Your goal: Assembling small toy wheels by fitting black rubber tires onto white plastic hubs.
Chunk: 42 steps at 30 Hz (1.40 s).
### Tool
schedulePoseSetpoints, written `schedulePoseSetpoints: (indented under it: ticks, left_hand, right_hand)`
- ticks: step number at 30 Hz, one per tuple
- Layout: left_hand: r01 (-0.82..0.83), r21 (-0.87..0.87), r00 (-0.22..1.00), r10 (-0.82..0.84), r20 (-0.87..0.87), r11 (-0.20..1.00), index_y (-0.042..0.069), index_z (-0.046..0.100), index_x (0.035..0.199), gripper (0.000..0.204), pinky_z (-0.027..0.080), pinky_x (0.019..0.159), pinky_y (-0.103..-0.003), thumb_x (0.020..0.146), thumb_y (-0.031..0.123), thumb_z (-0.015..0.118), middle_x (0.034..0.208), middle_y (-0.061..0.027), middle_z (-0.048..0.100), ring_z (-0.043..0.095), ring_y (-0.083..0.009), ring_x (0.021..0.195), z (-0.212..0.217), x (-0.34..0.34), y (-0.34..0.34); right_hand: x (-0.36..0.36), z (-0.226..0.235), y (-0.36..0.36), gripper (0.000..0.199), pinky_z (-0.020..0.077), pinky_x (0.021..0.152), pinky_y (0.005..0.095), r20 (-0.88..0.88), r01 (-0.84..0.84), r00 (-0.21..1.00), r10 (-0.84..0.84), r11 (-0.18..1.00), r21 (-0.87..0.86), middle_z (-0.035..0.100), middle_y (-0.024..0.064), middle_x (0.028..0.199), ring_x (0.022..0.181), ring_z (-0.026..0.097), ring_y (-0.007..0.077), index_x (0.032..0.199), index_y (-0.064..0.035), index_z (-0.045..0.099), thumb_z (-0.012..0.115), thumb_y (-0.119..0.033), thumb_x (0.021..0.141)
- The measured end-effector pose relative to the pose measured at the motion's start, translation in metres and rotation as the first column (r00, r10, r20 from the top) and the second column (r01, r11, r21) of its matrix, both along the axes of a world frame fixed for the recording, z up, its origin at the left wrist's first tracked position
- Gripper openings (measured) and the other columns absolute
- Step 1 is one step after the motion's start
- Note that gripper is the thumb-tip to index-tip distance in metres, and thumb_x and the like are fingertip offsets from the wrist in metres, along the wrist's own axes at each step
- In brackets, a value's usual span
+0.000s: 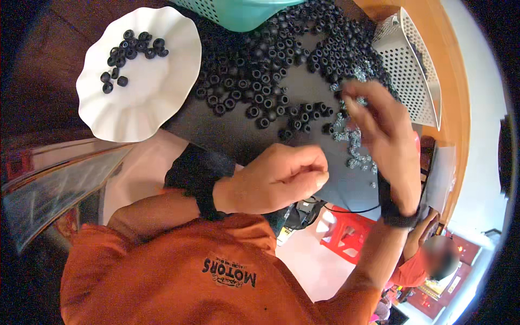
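My left hand (273, 179) is closed in a loose fist at the near edge of the dark table, thumb against the curled fingers. What it holds, if anything, is hidden. My right hand (384, 122) hovers over a scatter of small shiny silvery pieces (355, 141) on the right of the table, its bent fingers blurred by motion. Beyond both hands spreads a large heap of small black ring-shaped parts (265, 67) with holes through them. A white wavy-rimmed plate (157, 105) on the left carries several more of the black parts (130, 51).
A green perforated basket (238, 16) stands at the far edge. On the far right is a white perforated basket (406, 70), tilted. Below the table are a red plastic stool (346, 235) and a dark cable (346, 210). Another person (411, 271) sits at the lower right.
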<state>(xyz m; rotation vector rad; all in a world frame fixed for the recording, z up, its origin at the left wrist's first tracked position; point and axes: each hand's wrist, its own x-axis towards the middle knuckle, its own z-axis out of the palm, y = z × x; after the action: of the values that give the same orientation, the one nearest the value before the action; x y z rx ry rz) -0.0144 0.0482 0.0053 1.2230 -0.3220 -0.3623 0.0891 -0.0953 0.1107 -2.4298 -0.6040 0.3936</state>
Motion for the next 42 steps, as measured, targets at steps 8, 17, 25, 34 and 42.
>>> schedulePoseSetpoints:
  ticks: [8, 17, 25, 34, 42]
  left_hand:
    - [-0.044, 0.065, 0.978, 0.030, 0.205, 0.997, 0.002, 0.054, 0.088, 0.011, 0.040, 0.052, -0.029, 0.089, 0.013, 0.057, 0.065, -0.0059, 0.053, 0.051, -0.0131, 0.056, -0.002, 0.005, 0.000]
    - [-0.041, -0.013, 0.974, 0.043, 0.222, 0.999, 0.001, 0.054, 0.088, 0.009, 0.041, 0.054, -0.031, 0.088, 0.010, 0.054, 0.070, -0.0096, 0.053, 0.053, -0.0187, 0.059, -0.007, 0.006, 0.001]
    - [0.043, -0.037, 0.974, -0.034, 0.223, 0.998, 0.001, 0.052, 0.088, 0.011, 0.041, 0.055, -0.033, 0.088, 0.012, 0.053, 0.069, -0.0093, 0.052, 0.051, -0.0211, 0.058, -0.009, 0.009, 0.004]
    - [0.059, -0.040, 0.978, -0.049, 0.202, 0.997, 0.002, 0.051, 0.088, 0.010, 0.041, 0.055, -0.033, 0.087, 0.012, 0.054, 0.068, -0.0080, 0.050, 0.052, -0.0211, 0.059, -0.007, 0.009, 0.006]
    - [0.024, -0.050, 0.974, -0.012, 0.225, 0.998, 0.002, 0.052, 0.088, 0.010, 0.040, 0.054, -0.032, 0.088, 0.012, 0.053, 0.068, -0.0085, 0.051, 0.052, -0.0212, 0.058, -0.011, 0.006, 0.003]
  right_hand:
    - [0.075, -0.064, 0.055, 0.030, 0.0449, 0.075, 0.0407, 0.485, -0.372, 0.752, 0.447, 0.894, -0.249, 0.054, 0.0185, 0.094, 0.086, 0.053, 0.0400, 0.109, -0.0019, 0.057, 0.063, -0.010, 0.080]
    - [0.081, -0.044, 0.034, 0.023, 0.0442, 0.068, 0.0330, 0.325, -0.372, 0.831, 0.452, 0.885, -0.280, 0.054, 0.0135, 0.091, 0.076, 0.055, 0.0276, 0.100, -0.0003, 0.058, 0.061, 0.000, 0.077]
    - [0.095, -0.058, 0.043, 0.015, 0.0455, 0.069, 0.0343, 0.418, -0.388, 0.802, 0.427, 0.904, -0.180, 0.056, 0.0139, 0.083, 0.077, 0.057, 0.0298, 0.093, 0.0015, 0.059, 0.059, 0.003, 0.078]
    - [0.094, -0.059, 0.043, 0.021, 0.0463, 0.072, 0.0377, 0.362, -0.350, 0.820, 0.444, 0.888, -0.298, 0.056, 0.0169, 0.086, 0.081, 0.056, 0.0364, 0.099, 0.0005, 0.060, 0.057, 0.003, 0.078]
    - [0.093, -0.067, 0.045, 0.017, 0.0453, 0.069, 0.0421, 0.465, -0.301, 0.783, 0.414, 0.905, -0.300, 0.056, 0.0194, 0.085, 0.080, 0.056, 0.0389, 0.096, 0.0017, 0.059, 0.060, -0.004, 0.080]
